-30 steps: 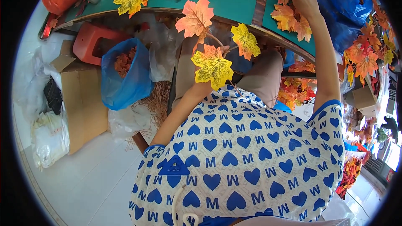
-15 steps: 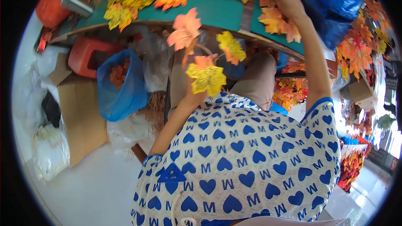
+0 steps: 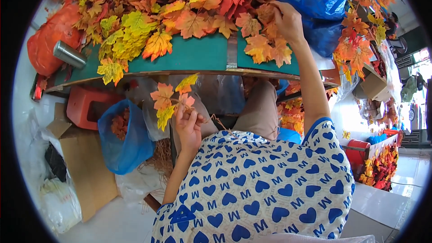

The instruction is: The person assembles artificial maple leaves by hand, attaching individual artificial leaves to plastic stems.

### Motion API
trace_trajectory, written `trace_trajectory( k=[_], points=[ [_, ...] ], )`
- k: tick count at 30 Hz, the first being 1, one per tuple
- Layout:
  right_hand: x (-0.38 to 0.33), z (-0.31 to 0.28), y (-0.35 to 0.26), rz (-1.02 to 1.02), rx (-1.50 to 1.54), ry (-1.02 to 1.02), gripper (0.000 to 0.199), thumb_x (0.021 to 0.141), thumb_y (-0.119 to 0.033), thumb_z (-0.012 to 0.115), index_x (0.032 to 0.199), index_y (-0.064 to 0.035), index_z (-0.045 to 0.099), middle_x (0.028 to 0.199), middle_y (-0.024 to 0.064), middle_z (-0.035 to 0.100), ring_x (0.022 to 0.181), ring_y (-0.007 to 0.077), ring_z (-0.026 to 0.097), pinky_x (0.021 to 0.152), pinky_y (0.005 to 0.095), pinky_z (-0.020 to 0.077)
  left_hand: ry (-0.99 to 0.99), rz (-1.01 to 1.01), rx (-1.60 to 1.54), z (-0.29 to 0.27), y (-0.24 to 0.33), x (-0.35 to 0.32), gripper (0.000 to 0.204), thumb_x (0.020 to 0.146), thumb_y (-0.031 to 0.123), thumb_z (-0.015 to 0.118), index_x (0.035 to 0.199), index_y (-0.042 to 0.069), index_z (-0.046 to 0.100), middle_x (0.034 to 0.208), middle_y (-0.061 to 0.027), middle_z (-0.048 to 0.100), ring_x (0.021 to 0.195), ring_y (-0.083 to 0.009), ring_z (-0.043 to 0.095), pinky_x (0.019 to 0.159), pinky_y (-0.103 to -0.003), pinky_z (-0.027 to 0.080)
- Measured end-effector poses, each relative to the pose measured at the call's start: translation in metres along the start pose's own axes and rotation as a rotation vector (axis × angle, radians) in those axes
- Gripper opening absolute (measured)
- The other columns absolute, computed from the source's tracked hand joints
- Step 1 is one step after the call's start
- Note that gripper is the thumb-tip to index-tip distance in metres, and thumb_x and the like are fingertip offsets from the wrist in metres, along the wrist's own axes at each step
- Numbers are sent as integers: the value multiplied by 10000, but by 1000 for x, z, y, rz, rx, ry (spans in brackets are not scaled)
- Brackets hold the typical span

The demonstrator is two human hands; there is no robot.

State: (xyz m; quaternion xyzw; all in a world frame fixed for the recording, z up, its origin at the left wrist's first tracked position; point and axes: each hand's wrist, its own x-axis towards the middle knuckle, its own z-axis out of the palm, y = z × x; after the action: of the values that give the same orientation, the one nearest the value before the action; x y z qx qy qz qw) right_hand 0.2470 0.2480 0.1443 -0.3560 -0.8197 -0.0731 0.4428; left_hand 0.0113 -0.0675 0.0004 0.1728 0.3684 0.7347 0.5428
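Note:
My left hand [image 3: 189, 130] is closed around the thin stem of a small sprig of artificial maple leaves [image 3: 162, 96], held in front of my lap. The sprig has pink-orange and yellow leaves at its upper end. My right hand [image 3: 289, 23] is stretched over the right part of the green tabletop [image 3: 193, 54]. Its fingers are bent in a pinch at the edge of an orange artificial maple leaf [image 3: 266, 14], beside several more orange leaves [image 3: 263, 49]. The exact contact at the fingertips is hard to see. A yellow leaf stack [image 3: 135, 33] lies farther left.
A blue plastic bag [image 3: 310, 0] stands beside my right hand. At the left are a metal flask [image 3: 69, 54], an orange-red bag [image 3: 51, 40], a red stool [image 3: 83, 108], a blue bag with leaves [image 3: 123, 148] and a cardboard box [image 3: 87, 166]. Leaf garlands [image 3: 360, 49] hang at the right.
The view has tilted up, showing more of the leaf pile. My left hand has turned, moving the sprig left and bringing its fingers into sight. My right hand stays at the orange leaves.

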Motion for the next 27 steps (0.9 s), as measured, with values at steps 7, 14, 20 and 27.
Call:
trace_trajectory(
  k=[7, 14, 20, 27],
  points=[
    [7, 19, -23, -119, 125, -208, 133, 790, -89, 583, 894, -35, 648, 881, 122, 634, 828, 308, 606, 715, 374, 495, 78, -87, -72, -1, -5, 3, 434, 897, -6, 510, 1313, 101, 447, 908, -7, 557, 725, -107, 556, 650, -249, 497],
    [2, 74, -45, -281, -113, -371, 224, 742, -61, 608, 966, -54, 618, 966, 85, 582, 911, 273, 570, 707, 360, 499, 92, -110, -60, -1, -9, -1, 408, 894, 4, 526, 1292, 72, 464, 870, -4, 532, 758, -108, 530, 690, -240, 452],
    [12, 115, -37, -505, -501, -343, 102, 716, -150, 589, 809, -128, 624, 852, 24, 499, 850, 176, 521, 621, 257, 475, 104, -106, -50, -2, -6, -2, 409, 885, 6, 544, 1282, 82, 476, 882, 2, 538, 778, -97, 526, 718, -243, 446],
    [18, 100, -30, -556, -392, -328, 126, 723, -126, 564, 834, -90, 613, 889, 40, 539, 868, 212, 549, 671, 304, 500, 60, -111, -67, -7, -3, 0, 460, 888, -4, 517, 1326, 110, 434, 866, -4, 530, 754, -103, 529, 725, -252, 450]
  ],
)
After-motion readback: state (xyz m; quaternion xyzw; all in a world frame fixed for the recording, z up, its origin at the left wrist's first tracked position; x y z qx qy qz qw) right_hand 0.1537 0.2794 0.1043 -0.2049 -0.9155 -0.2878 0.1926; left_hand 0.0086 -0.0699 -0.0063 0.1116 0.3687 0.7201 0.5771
